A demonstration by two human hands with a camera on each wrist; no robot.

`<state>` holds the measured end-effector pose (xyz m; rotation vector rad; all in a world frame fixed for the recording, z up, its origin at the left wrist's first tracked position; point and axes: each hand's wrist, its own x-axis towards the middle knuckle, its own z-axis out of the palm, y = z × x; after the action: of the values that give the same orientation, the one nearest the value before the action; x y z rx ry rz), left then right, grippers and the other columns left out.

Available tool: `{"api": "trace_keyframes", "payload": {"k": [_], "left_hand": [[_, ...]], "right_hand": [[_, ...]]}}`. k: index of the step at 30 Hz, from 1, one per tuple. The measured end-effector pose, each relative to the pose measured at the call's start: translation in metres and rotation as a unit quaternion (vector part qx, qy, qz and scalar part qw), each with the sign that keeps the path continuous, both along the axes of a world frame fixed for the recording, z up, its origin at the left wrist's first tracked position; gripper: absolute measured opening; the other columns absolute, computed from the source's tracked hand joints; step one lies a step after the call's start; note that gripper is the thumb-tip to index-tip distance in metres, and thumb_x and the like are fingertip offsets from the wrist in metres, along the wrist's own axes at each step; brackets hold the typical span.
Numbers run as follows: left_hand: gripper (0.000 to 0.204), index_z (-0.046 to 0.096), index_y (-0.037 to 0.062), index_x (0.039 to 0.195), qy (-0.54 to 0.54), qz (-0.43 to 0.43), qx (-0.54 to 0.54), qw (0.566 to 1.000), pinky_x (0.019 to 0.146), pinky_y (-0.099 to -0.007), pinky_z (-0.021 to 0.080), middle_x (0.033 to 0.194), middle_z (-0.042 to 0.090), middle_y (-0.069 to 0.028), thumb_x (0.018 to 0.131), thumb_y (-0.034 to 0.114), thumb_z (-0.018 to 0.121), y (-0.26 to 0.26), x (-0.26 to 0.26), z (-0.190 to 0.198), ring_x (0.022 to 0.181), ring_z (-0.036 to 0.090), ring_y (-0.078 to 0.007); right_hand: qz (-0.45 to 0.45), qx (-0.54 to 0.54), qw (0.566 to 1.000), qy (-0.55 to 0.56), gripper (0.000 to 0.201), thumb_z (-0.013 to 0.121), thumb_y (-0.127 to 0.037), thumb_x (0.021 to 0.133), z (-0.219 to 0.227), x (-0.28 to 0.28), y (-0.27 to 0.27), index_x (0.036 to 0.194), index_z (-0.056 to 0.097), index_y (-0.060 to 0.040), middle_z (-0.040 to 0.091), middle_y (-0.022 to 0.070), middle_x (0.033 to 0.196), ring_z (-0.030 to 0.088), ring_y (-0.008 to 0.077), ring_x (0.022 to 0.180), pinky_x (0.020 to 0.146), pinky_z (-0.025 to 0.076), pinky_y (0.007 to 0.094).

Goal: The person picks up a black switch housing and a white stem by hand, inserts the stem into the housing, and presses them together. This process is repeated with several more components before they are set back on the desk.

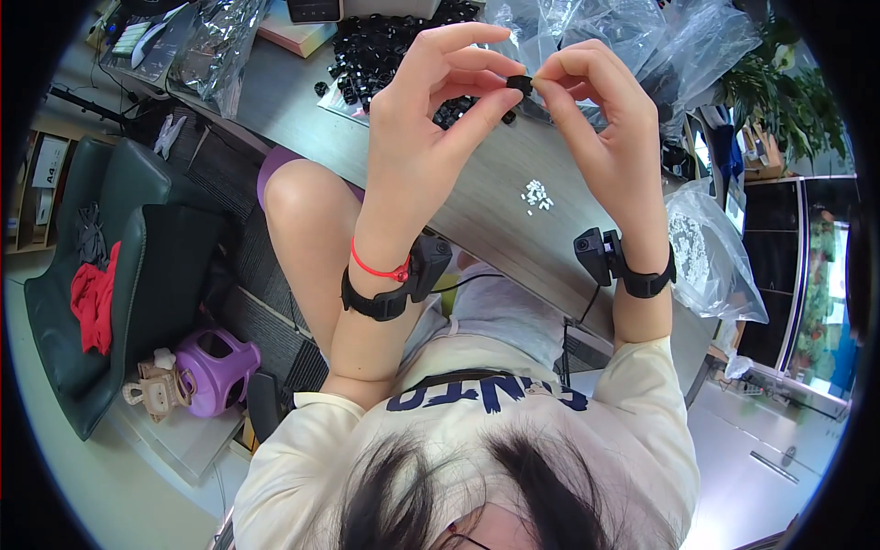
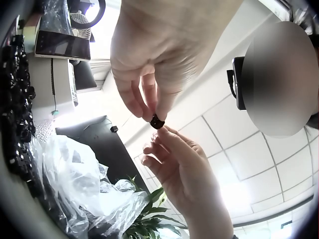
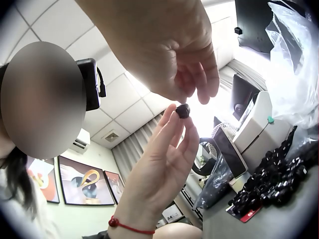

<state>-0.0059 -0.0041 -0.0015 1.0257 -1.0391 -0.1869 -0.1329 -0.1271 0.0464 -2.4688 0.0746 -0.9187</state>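
head view | hands (image 1: 422, 133) pinch small black piece (image 1: 520, 84), seemingly both touching

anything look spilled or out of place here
Small white pieces lie loose on the desk, possibly spilled, since the clear bag nearby seems to hold more. A red cloth lies bunched on the chair. Nothing looks damaged.

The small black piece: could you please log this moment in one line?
left hand: pinches small black piece | right hand: fingertips at its end | small white pieces: loose on desk | black pieces: heaped nearby
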Motion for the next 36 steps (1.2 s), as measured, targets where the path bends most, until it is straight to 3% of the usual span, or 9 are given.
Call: {"api": "trace_keyframes", "payload": {"k": [12,17,21,22,24,25,27,32,36], "left_hand": [[0.043,0.054,0.002,0.128,0.068,-0.073,0.016,0.995,0.088,-0.0265,0.054,0.111,0.068,-0.0117,0.089,-0.007,0.067,-0.001,0.0,-0.002,0.101,0.067,-0.0163],[0.037,0.06,0.0005,0.122,0.011,-0.059,0.039,0.997,0.089,-0.0259,0.054,0.111,0.068,-0.0099,0.087,-0.007,0.069,-0.003,-0.002,-0.004,0.101,0.066,-0.015],[0.032,0.065,-0.0012,0.117,-0.019,-0.044,0.05,0.998,0.088,-0.0251,0.054,0.111,0.066,-0.0079,0.086,-0.008,0.068,-0.003,0.001,-0.004,0.1,0.066,-0.0139],[0.03,0.066,-0.0016,0.115,-0.029,-0.036,0.049,0.998,0.088,-0.0249,0.054,0.11,0.066,-0.0073,0.086,-0.008,0.068,-0.003,0.001,-0.004,0.099,0.066,-0.0135],[0.029,0.067,-0.0021,0.114,-0.036,-0.029,0.047,0.998,0.088,-0.0247,0.054,0.11,0.066,-0.0067,0.086,-0.009,0.068,-0.003,0.001,-0.004,0.099,0.066,-0.0131],[0.028,0.068,-0.0022,0.113,-0.031,-0.028,0.045,0.998,0.087,-0.0243,0.054,0.11,0.065,-0.0065,0.086,-0.009,0.067,-0.002,0.0,-0.003,0.098,0.066,-0.0128],[0.026,0.069,-0.0024,0.111,-0.021,-0.028,0.04,0.999,0.085,-0.0236,0.054,0.11,0.065,-0.0062,0.086,-0.01,0.067,-0.001,-0.001,-0.002,0.096,0.065,-0.0121],[0.024,0.074,0.0051,0.104,0.015,-0.013,-0.006,1.0,0.075,-0.0251,0.056,0.095,0.066,-0.006,0.081,-0.002,0.073,-0.005,-0.004,-0.002,0.083,0.068,-0.0128],[0.021,0.073,0.0038,0.101,-0.066,0.024,0.045,0.997,0.077,-0.0257,0.057,0.092,0.068,-0.006,0.08,-0.003,0.073,0.002,-0.001,0.004,0.085,0.069,-0.0132]], "right_hand": [[0.036,0.189,0.981,0.028,0.007,0.061,-0.004,0.097,-0.006,0.003,-0.003,0.102,0.061,0.0004,0.062,0.0015,0.093,0.061,0.0079,0.081,0.073,0.049,0.0216],[0.068,0.287,0.955,0.018,0.011,0.066,-0.011,0.094,-0.012,0.007,-0.003,0.095,0.062,-0.0005,0.064,0.0015,0.082,0.06,0.0074,0.075,0.068,0.049,0.0238],[0.061,0.336,0.939,0.048,0.008,0.06,-0.009,0.098,-0.024,-0.011,-0.016,0.1,0.061,-0.0009,0.063,0.001,0.092,0.061,0.008,0.08,0.072,0.049,0.0223],[0.061,0.335,0.939,0.049,0.008,0.06,-0.009,0.098,-0.03,-0.02,-0.019,0.1,0.061,-0.0009,0.063,0.001,0.092,0.061,0.008,0.08,0.072,0.049,0.0223],[-0.019,0.22,0.955,0.199,0.008,0.062,-0.008,0.095,-0.045,-0.04,-0.023,0.099,0.061,-0.0012,0.062,0.0015,0.089,0.06,0.0094,0.078,0.07,0.049,0.0243],[-0.02,0.22,0.954,0.201,0.008,0.062,-0.008,0.095,-0.05,-0.048,-0.021,0.099,0.061,-0.0012,0.062,0.0015,0.089,0.06,0.0094,0.078,0.07,0.049,0.0243],[0.012,0.109,0.95,0.292,0.007,0.063,-0.005,0.09,-0.058,-0.064,-0.013,0.095,0.061,-0.0005,0.06,0.0058,0.085,0.061,0.016,0.075,0.066,0.048,0.029],[-0.04,0.052,0.953,0.297,0.007,0.063,-0.003,0.087,-0.075,-0.075,0.015,0.091,0.059,0.0001,0.057,0.0121,0.085,0.061,0.0263,0.074,0.065,0.048,0.0355],[-0.075,0.03,0.955,0.286,0.006,0.062,-0.002,0.087,-0.08,-0.072,0.026,0.09,0.058,0.0007,0.057,0.0155,0.087,0.061,0.0338,0.077,0.067,0.048,0.0403]]}}
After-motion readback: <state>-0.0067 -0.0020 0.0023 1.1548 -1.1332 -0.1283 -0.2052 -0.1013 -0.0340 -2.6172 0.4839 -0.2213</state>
